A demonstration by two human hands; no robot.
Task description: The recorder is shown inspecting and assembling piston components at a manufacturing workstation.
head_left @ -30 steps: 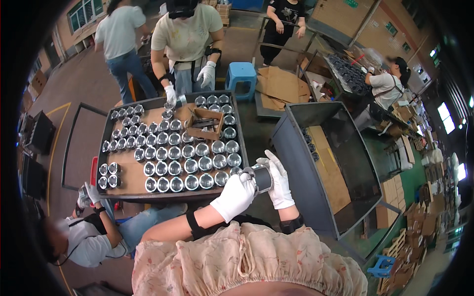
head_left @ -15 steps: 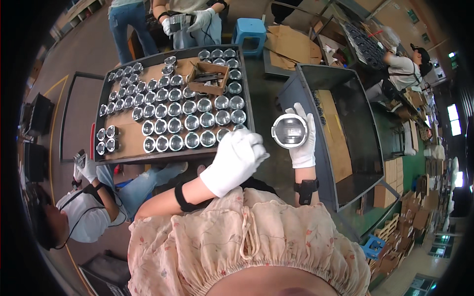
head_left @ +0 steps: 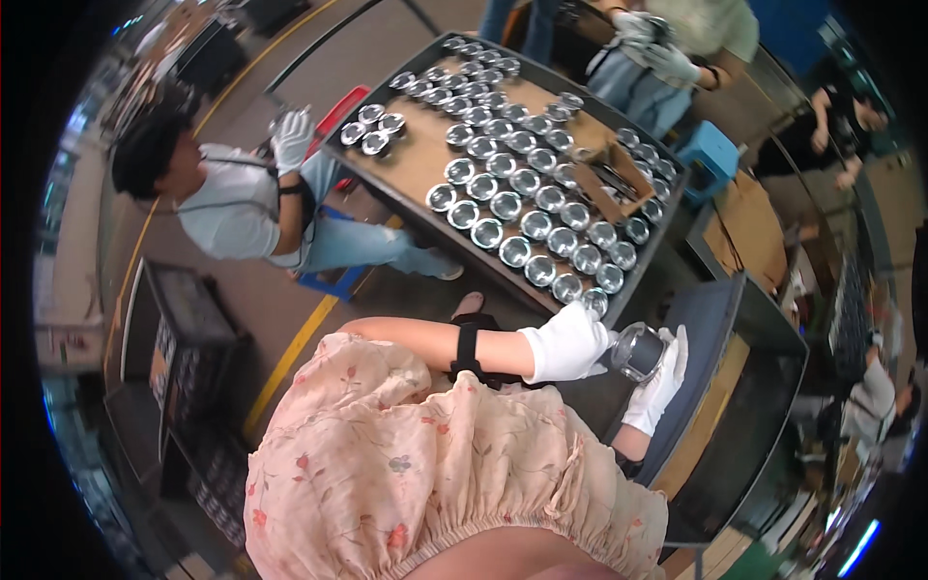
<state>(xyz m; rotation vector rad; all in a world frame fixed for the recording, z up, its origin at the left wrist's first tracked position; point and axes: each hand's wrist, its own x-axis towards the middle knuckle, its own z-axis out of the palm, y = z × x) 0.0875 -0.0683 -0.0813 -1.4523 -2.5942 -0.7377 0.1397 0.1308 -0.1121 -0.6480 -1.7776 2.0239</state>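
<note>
Both my hands wear white gloves and hold one shiny round metal part between them. My left hand grips it from the left side. My right hand cups it from below and to the right. The part hangs just past the near corner of a big dark tray whose brown board carries several rows of similar metal parts. A small open cardboard box lies among those parts.
A dark metal bin with a brown board inside stands to my right. A seated person in a white shirt with a gloved hand works at the tray's left. Another gloved person stands at the far side by a blue stool.
The view has swung round, so the tray now lies tilted up and to the left. Both hands still hold the metal part, now lower and further right in the picture.
</note>
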